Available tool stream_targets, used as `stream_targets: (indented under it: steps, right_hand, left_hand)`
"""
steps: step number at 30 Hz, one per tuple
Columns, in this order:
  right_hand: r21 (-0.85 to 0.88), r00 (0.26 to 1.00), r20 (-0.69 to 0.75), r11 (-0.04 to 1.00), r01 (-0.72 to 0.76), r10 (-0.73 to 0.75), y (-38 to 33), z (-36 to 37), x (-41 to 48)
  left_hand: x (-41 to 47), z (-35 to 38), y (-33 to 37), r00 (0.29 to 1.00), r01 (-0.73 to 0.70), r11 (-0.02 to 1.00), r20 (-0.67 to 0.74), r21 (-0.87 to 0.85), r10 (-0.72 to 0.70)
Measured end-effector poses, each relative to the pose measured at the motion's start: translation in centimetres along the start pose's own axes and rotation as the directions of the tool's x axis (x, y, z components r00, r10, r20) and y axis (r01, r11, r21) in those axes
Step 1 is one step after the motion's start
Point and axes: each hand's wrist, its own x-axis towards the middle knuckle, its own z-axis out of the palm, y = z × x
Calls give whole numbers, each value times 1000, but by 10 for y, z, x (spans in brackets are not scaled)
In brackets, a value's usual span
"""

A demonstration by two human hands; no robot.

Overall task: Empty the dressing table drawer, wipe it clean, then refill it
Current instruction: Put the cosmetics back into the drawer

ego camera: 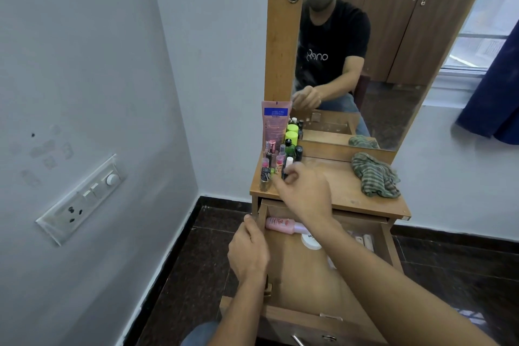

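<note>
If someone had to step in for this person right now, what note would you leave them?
Left hand: gripping the open drawer's left wall.
Right hand: on the tabletop among the small bottles, fingers closed round one; hold partly hidden.
Done: many bottles already stand on top.
Left: a pink bottle, a white jar and a few bits remain in the drawer. Then wipe with the striped cloth, refill.

Drawer (pixel 292 275): wooden, pulled open toward me, floor mostly bare. My left hand (pixel 248 250) grips its left wall. Pink bottle (pixel 282 225) lies on side at back-left corner; white round lid (pixel 310 241) just beside it. Small bottles (pixel 276 161) stand upright, clustered on tabletop (pixel 345 191) back-left; my right hand (pixel 304 191) touches cluster. Striped green cloth (pixel 375 174) lies crumpled, back-right.
</note>
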Motion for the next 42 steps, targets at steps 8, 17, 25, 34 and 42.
stream_targets:
  steps: [8,17,25,34,42]
  right_hand:
    - [-73,981,110,986,-151,158,-26,24,29]
    - [-71,980,159,992,-106,116,-25,29,30]
    - [201,988,152,980,-13,-19,11,-9,-36]
    - [117,805,591,993,-27,-48,82,-5,-104]
    - [74,767,637,996,43,-81,79,5,-101]
  left_hand:
    - [-2,-2,2,1000,-17,1000,5,-3,17]
    - [-2,0,0,1000,-23,999,8,-22,23]
    - [-1,-4,2,1000,15,997,15,-73,-14]
    - [-2,-4,3,998,57,994,-13,-98,-58]
    - [-2,-2,2,1000,20,998,-7,-58,-21]
